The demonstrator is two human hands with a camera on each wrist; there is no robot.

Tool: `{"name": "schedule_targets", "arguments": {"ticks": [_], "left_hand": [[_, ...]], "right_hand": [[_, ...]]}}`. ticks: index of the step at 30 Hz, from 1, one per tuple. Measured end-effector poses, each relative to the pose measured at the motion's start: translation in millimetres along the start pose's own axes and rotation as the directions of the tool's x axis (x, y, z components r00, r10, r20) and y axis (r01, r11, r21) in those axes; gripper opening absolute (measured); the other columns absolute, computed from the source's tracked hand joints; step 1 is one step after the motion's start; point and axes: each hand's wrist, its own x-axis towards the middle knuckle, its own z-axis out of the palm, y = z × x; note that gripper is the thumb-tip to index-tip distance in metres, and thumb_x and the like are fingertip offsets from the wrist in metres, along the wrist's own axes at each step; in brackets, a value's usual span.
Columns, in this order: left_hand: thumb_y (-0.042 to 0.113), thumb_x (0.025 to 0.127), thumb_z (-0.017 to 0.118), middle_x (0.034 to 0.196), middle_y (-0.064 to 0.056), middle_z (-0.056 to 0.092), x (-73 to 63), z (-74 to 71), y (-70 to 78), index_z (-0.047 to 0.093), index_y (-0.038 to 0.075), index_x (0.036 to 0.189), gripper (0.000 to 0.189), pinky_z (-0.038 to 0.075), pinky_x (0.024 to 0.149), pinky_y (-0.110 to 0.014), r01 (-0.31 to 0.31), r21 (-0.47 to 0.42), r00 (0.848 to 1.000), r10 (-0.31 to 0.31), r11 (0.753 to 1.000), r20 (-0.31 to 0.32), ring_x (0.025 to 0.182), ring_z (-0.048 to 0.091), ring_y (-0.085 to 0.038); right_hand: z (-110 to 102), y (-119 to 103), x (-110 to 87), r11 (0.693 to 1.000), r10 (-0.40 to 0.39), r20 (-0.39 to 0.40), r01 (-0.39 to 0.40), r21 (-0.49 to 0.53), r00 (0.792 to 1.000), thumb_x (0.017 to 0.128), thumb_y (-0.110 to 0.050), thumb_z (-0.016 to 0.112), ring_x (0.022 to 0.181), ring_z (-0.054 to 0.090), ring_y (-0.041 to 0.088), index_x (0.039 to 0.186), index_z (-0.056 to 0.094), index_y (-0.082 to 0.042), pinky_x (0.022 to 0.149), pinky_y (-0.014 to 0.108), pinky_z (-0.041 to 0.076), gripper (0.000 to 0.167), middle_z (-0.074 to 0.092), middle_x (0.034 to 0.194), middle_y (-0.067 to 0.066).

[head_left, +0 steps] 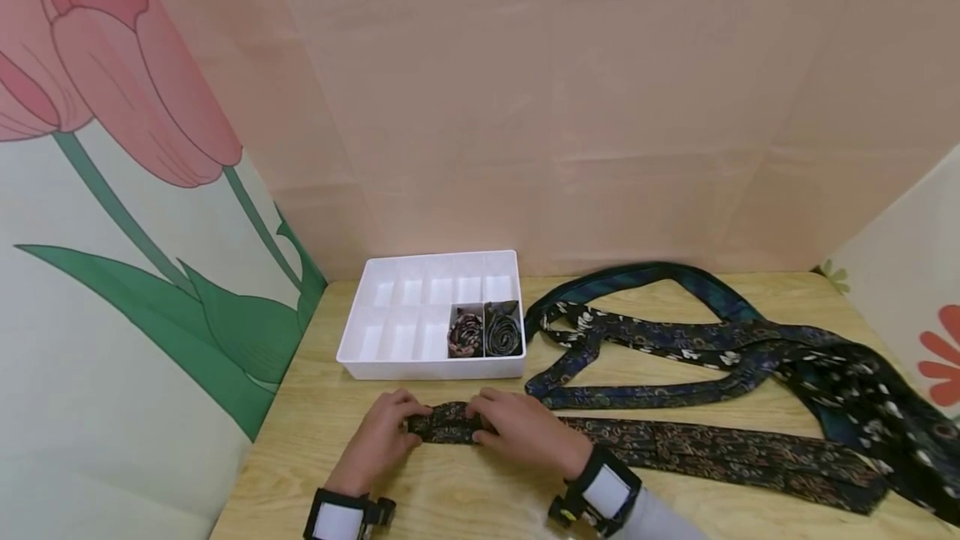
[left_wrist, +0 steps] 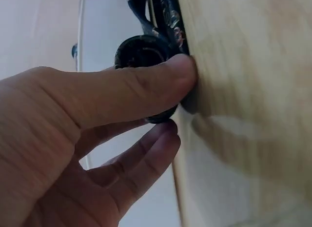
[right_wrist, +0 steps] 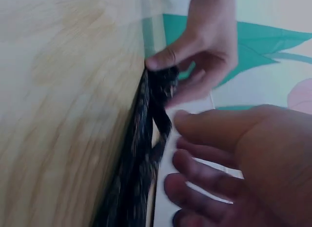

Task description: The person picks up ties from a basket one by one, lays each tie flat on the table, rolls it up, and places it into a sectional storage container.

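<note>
A dark necktie (head_left: pixel 720 450) with a reddish floral pattern lies lengthwise along the table, its left end wound into a small roll (left_wrist: pixel 141 50). My left hand (head_left: pixel 384 433) pinches that roll between thumb and fingers at the tabletop. Just right of it, my right hand (head_left: pixel 525 430) is over the tie. In the right wrist view its thumb and fingers are apart, with the thumb tip beside a raised loop of the tie (right_wrist: pixel 162 120). Beyond both hands stands a white divided box (head_left: pixel 435 369); two rolled ties, one reddish-patterned (head_left: pixel 467 335) and one dark grey (head_left: pixel 502 332), sit in its front right compartments.
Several loose ties, including a dark green one (head_left: pixel 630 277), a navy patterned one (head_left: pixel 660 394) and a black-and-white floral one (head_left: pixel 847 382), lie tangled on the right of the wooden table (head_left: pixel 285 457). A pinkish cloth backdrop (head_left: pixel 555 148) hangs behind.
</note>
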Motion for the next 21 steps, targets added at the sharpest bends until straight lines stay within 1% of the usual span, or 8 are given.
{"name": "schedule_targets", "arguments": {"ticks": [2, 5, 8, 10, 11, 14, 18, 21], "left_hand": [[-0.005, 0.074, 0.090, 0.108, -0.001, 0.072, 1.5, -1.5, 1.9, 0.079, 0.010, 0.113, 0.043, 0.057, 0.091, -0.042, 0.002, 0.017, 1.000, -0.002, 1.000, 0.006, 0.102, 0.062, -0.020], [-0.008, 0.073, 0.090, 0.107, -0.005, 0.072, 4.6, -3.4, 5.8, 0.070, 0.008, 0.113, 0.047, 0.058, 0.089, -0.044, 0.034, 0.019, 0.999, -0.034, 0.999, 0.028, 0.101, 0.062, -0.021], [-0.011, 0.073, 0.088, 0.106, -0.007, 0.068, 7.1, -4.2, 10.2, 0.061, 0.009, 0.113, 0.052, 0.058, 0.085, -0.045, 0.080, 0.011, 0.995, -0.080, 0.997, 0.054, 0.099, 0.061, -0.021], [-0.012, 0.074, 0.087, 0.105, -0.008, 0.067, 8.0, -4.0, 12.2, 0.058, 0.009, 0.113, 0.052, 0.058, 0.085, -0.045, 0.099, 0.014, 0.993, -0.099, 0.995, 0.064, 0.099, 0.060, -0.021], [-0.013, 0.074, 0.086, 0.104, -0.008, 0.066, 8.1, -3.9, 12.9, 0.058, 0.009, 0.113, 0.052, 0.058, 0.085, -0.046, 0.102, 0.012, 0.993, -0.102, 0.995, 0.063, 0.100, 0.060, -0.022], [-0.014, 0.076, 0.084, 0.104, -0.008, 0.065, 8.2, -3.8, 14.0, 0.058, 0.008, 0.115, 0.052, 0.058, 0.086, -0.047, 0.106, 0.009, 0.992, -0.106, 0.994, 0.062, 0.100, 0.060, -0.022], [-0.012, 0.076, 0.084, 0.108, -0.009, 0.066, 7.5, -3.1, 12.5, 0.059, 0.007, 0.118, 0.052, 0.058, 0.089, -0.047, 0.094, -0.005, 0.994, -0.093, 0.996, 0.048, 0.102, 0.060, -0.022], [-0.012, 0.076, 0.083, 0.116, -0.010, 0.062, 6.7, -3.7, 10.9, 0.060, 0.005, 0.124, 0.056, 0.058, 0.088, -0.043, 0.088, -0.073, 0.995, -0.085, 0.993, 0.048, 0.103, 0.059, -0.022]], "right_hand": [[4.4, -6.2, 11.4, 1.000, -0.017, -0.040, 0.017, -0.005, 0.999, 0.101, -0.030, 0.074, 0.096, 0.066, 0.006, 0.125, 0.071, -0.018, 0.077, 0.027, 0.056, 0.027, 0.069, 0.118, -0.004], [12.5, -14.4, 26.4, 0.999, -0.027, -0.079, 0.025, -0.028, 0.997, 0.100, -0.035, 0.075, 0.099, 0.066, 0.007, 0.127, 0.069, -0.018, 0.080, 0.027, 0.057, 0.032, 0.068, 0.120, -0.004], [21.7, -20.5, 37.5, 0.999, -0.011, -0.095, 0.007, -0.046, 0.995, 0.099, -0.040, 0.076, 0.101, 0.068, 0.010, 0.129, 0.069, -0.017, 0.083, 0.030, 0.058, 0.039, 0.070, 0.121, -0.002], [27.4, -23.2, 42.5, 0.998, 0.002, -0.112, -0.009, -0.061, 0.994, 0.098, -0.042, 0.077, 0.103, 0.069, 0.012, 0.130, 0.070, -0.016, 0.085, 0.031, 0.058, 0.042, 0.071, 0.121, -0.002], [29.8, -24.3, 44.3, 0.998, 0.005, -0.123, -0.013, -0.068, 0.992, 0.097, -0.042, 0.077, 0.103, 0.070, 0.013, 0.129, 0.071, -0.016, 0.085, 0.031, 0.058, 0.042, 0.072, 0.121, -0.001], [35.4, -25.6, 47.6, 0.997, -0.005, -0.156, -0.008, -0.081, 0.988, 0.096, -0.040, 0.079, 0.099, 0.069, 0.013, 0.121, 0.076, -0.017, 0.082, 0.030, 0.057, 0.034, 0.073, 0.114, -0.003], [38.8, -25.2, 48.5, 0.995, -0.024, -0.189, 0.005, -0.096, 0.982, 0.093, -0.036, 0.083, 0.094, 0.066, 0.012, 0.111, 0.079, -0.019, 0.077, 0.029, 0.055, 0.026, 0.071, 0.107, -0.004], [40.9, -23.3, 47.5, 0.996, -0.007, -0.192, -0.010, -0.087, 0.981, 0.091, -0.034, 0.085, 0.092, 0.064, 0.012, 0.109, 0.078, -0.018, 0.075, 0.028, 0.055, 0.025, 0.068, 0.106, -0.003]]}}
